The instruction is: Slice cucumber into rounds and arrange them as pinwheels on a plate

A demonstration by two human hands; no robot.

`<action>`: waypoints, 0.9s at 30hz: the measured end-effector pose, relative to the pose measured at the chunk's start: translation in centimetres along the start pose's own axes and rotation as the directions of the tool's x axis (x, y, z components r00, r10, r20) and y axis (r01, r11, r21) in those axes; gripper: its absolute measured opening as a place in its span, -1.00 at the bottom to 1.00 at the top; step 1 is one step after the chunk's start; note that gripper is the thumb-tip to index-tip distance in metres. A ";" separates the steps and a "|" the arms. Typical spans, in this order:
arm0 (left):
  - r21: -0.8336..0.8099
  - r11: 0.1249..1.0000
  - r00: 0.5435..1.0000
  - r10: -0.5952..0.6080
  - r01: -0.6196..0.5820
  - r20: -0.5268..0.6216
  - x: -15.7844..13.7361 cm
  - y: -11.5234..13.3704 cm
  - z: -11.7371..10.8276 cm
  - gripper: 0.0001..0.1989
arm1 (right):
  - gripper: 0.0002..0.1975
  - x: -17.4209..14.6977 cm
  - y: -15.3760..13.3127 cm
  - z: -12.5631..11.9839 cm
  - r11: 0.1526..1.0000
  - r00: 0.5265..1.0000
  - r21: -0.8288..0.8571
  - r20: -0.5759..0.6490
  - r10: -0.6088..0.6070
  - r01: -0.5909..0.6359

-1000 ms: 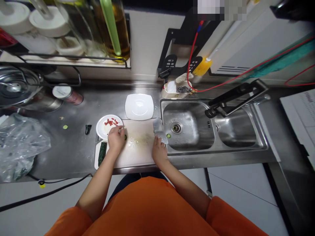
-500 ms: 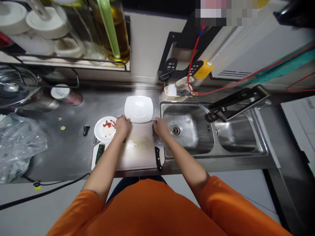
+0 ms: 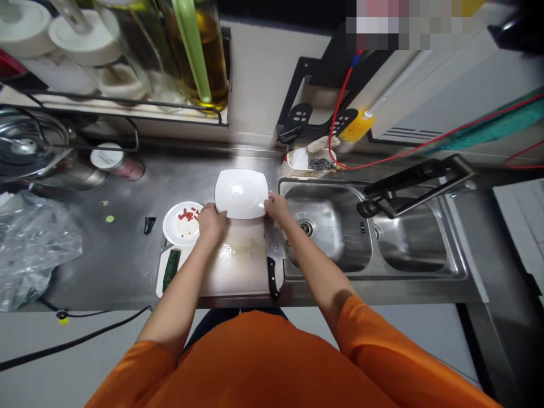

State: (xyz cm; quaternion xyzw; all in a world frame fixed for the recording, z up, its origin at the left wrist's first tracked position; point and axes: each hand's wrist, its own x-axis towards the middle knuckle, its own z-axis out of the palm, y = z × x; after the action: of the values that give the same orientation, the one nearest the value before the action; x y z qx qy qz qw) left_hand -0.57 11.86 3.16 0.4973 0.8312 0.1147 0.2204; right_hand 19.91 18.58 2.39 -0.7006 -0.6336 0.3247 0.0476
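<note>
A white rounded-square plate (image 3: pixel 242 194) is at the far edge of the cutting board (image 3: pixel 244 255). My left hand (image 3: pixel 212 222) grips its near left corner, thumb on the rim. At its right edge my right hand (image 3: pixel 277 207) is closed, fingers partly hidden. I cannot tell whether the plate is lifted clear of the surface. Left of my left hand is a small round plate (image 3: pixel 171 225) with red pieces and some pale slices. A cucumber length (image 3: pixel 171 268) lies at the board's left side, and a knife with a black handle (image 3: pixel 273 277) at its right.
A double sink (image 3: pixel 327 249) with a dark faucet (image 3: pixel 403 187) is on the right. Cucumber end pieces (image 3: pixel 149 225), a clear plastic bag (image 3: pixel 38 249) and a lidded can (image 3: pixel 117 162) are on the left counter. A rack (image 3: pixel 170 110) with jars and oil overhangs the back.
The white rounded-square plate has come slightly toward me and looks a little larger. Both hands are now at its edges, the right one a bit higher up its side.
</note>
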 end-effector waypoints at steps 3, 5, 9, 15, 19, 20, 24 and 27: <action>-0.004 0.999 0.998 0.051 -0.051 0.023 -3.1 -1.1 -0.8 -0.76 | -0.67 -3.3 0.7 -0.3 0.995 1.000 0.097 0.009 -0.018 0.017; -0.009 0.998 0.997 0.057 -0.057 0.048 -5.3 -1.9 -1.1 -0.78 | -0.69 -5.8 1.1 -0.3 0.994 1.000 0.106 0.023 -0.018 0.015; -0.050 0.998 0.995 0.033 -0.028 0.097 -9.1 -3.7 -0.9 -0.81 | -0.72 -9.8 1.7 0.3 1.000 0.997 0.003 0.078 0.006 -0.006; -0.062 0.998 0.995 0.025 -0.019 0.102 -11.3 -5.3 0.2 -0.83 | -0.75 -11.8 1.8 1.3 0.981 0.986 -0.189 0.154 0.063 -0.033; -0.065 0.997 0.995 0.034 -0.028 0.094 -11.6 -5.4 0.7 -0.86 | -0.74 -11.8 2.0 1.9 0.971 0.986 -0.238 0.152 0.066 -0.028; -0.064 0.998 0.995 0.035 -0.029 0.096 -11.6 -5.4 0.7 -0.86 | -0.74 -11.8 2.1 2.0 0.969 0.986 -0.245 0.146 0.076 -0.039; -0.050 0.998 0.993 0.030 -0.025 0.112 -11.7 -5.5 0.9 -0.86 | -0.74 -12.0 1.9 2.4 0.960 0.986 -0.270 0.128 0.108 -0.070; -0.032 0.999 0.993 0.028 -0.024 0.115 -11.8 -5.6 1.1 -0.85 | -0.75 -12.2 1.6 2.5 0.954 0.985 -0.288 0.124 0.120 -0.080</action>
State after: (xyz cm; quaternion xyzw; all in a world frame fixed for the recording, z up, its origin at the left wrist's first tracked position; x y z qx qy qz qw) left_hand 0.46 -1.18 2.90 0.5104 0.8087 0.1012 0.2743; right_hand 20.15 6.23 4.48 -0.7070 -0.6388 0.2814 -0.1137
